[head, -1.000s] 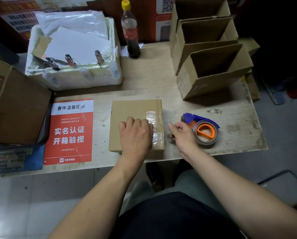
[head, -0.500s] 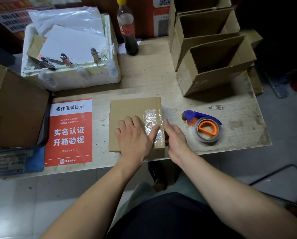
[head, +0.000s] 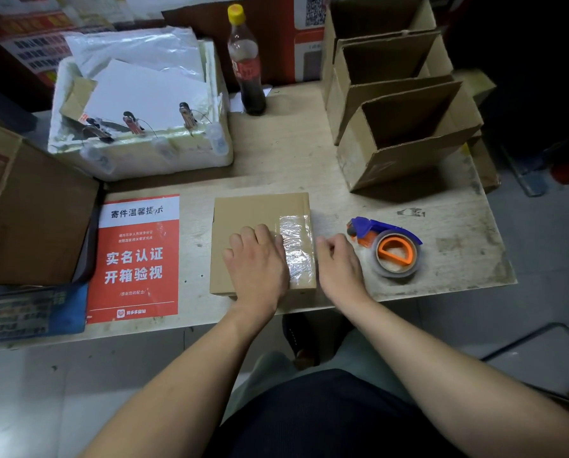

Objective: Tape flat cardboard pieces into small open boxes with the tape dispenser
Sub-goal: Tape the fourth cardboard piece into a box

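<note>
A flat folded cardboard piece (head: 243,213) lies on the table (head: 448,269) near its front edge. A strip of clear tape (head: 296,246) runs along the piece's right side. My left hand (head: 258,262) rests flat on the cardboard, its fingers beside the tape. My right hand (head: 339,266) sits against the cardboard's right edge with bent fingers touching the taped side; nothing shows in its grasp. The tape dispenser (head: 392,249), blue with an orange core, lies on the table just right of that hand, untouched.
Several taped open boxes (head: 405,153) stand nested at the back right. A white foam box (head: 138,160) with papers and a dark drink bottle (head: 247,67) stand at the back. A red notice sheet (head: 138,259) and a large carton (head: 29,209) lie to the left.
My right hand left the spot beside the dispenser and came to the cardboard's right edge, sliding along the taped side. My left hand stayed pressed on the cardboard. The dispenser has not moved.
</note>
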Demonstrator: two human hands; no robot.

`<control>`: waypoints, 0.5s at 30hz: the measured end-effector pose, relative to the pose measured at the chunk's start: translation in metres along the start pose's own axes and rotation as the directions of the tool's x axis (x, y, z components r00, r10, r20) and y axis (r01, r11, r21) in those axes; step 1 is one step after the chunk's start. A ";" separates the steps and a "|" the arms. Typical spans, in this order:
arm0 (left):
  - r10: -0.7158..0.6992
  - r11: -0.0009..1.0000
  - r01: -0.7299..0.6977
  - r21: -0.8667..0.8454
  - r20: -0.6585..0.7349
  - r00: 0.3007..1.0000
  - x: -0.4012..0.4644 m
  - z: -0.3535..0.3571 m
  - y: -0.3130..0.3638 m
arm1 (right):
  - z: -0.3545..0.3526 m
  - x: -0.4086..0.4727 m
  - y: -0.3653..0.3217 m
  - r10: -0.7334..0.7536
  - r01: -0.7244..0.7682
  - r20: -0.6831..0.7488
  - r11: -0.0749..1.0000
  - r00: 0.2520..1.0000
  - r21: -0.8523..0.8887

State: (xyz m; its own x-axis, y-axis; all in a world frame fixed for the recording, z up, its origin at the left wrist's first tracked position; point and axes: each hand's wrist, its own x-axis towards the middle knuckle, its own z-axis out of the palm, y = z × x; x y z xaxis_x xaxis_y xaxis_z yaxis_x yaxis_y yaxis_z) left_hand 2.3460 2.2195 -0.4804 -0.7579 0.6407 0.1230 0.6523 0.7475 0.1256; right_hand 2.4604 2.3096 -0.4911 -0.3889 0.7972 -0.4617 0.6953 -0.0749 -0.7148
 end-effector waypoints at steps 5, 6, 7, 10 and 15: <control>-0.003 1.000 0.003 0.019 0.017 1.000 0.001 -0.001 0.001 | -0.006 -0.008 0.003 -0.186 0.254 0.273 0.937 0.944 -0.239; -0.008 0.999 0.007 0.038 0.028 1.000 0.003 -0.001 0.001 | -0.008 -0.004 0.004 -0.183 0.254 0.281 0.936 0.942 -0.242; -0.005 0.999 0.003 0.052 0.033 0.999 0.005 -0.001 0.002 | -0.011 0.001 0.003 -0.174 0.247 0.295 0.941 0.939 -0.231; 0.006 0.999 -0.007 0.048 0.022 1.000 0.007 0.003 0.000 | -0.021 0.015 0.000 -0.116 0.170 0.376 0.979 0.919 -0.114; 0.022 0.998 -0.023 0.054 0.020 1.000 0.002 0.002 -0.001 | -0.016 0.026 -0.015 -0.116 0.134 0.277 0.990 0.954 -0.048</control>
State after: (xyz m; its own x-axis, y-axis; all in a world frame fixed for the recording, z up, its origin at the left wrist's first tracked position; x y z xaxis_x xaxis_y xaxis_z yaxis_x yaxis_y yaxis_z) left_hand 2.3441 2.2205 -0.4826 -0.7437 0.6601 0.1058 0.6678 0.7411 0.0694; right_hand 2.4496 2.3407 -0.4838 -0.6191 0.6033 -0.5028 0.6648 0.0617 -0.7445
